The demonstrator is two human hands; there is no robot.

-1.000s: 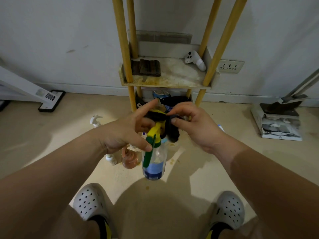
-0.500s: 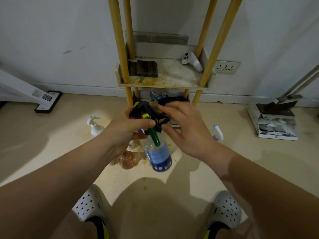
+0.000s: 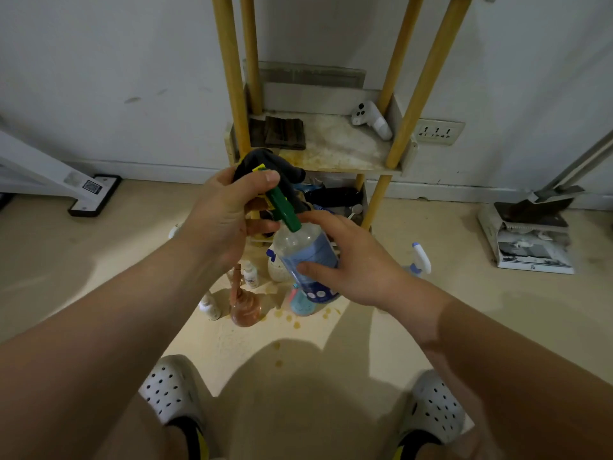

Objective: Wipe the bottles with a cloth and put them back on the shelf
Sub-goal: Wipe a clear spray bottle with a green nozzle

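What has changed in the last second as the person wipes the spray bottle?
The right hand left the cloth and moved down to grip the spray bottle, now tilted. The left hand keeps holding its trigger top with the cloth. Shelf and floor bottles unchanged.

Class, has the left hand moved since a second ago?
Yes. The left hand has risen towards the shelf; the cloth it holds now overlaps the shelf's front left corner.

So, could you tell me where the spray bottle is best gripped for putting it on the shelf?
I'd grip the spray bottle round its cylindrical body, from the right, where the right hand wraps it; the left hand and cloth cover the head, and the green trigger juts out.
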